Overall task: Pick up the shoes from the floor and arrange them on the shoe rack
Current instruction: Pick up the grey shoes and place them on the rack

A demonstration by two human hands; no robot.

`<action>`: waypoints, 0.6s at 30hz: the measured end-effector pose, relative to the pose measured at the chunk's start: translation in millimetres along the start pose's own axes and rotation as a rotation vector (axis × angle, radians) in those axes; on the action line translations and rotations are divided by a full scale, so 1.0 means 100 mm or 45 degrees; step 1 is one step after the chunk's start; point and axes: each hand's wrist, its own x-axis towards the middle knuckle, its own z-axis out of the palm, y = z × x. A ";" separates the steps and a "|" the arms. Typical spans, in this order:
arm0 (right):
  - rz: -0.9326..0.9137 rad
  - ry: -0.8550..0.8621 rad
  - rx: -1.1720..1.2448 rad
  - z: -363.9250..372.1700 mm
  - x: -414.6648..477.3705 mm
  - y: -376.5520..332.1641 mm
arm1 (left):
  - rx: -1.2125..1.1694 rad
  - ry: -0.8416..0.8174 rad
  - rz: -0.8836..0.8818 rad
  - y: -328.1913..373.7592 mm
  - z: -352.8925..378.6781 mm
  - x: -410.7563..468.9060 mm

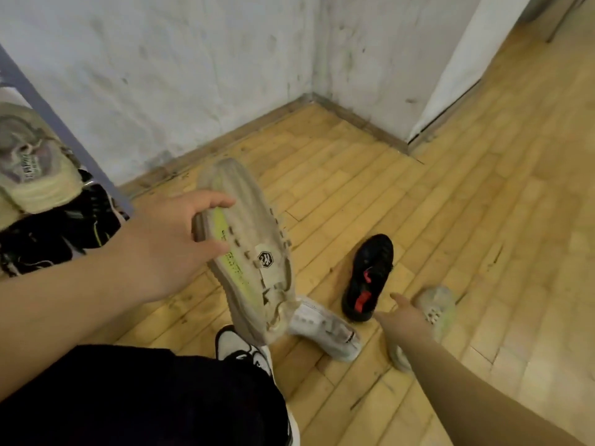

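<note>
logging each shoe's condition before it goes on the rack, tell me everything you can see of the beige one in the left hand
The beige shoe is a low knit-looking sneaker, grubby, with a lime-green side stripe, lace loops and a black hexagonal badge on a pale tab. It is off the floor, tilted, toe up toward the wall, heel down. The left hand grips its forward half, thumb on one side, fingers on the other.

left grip (167,243) – holds beige sneaker (254,252) aloft | right grip (405,317) – fingers straight, by pale sneaker (439,309)
</note>
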 end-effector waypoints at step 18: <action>0.115 0.239 0.450 0.40 0.44 0.68 | -0.019 -0.065 0.041 0.04 0.11 0.09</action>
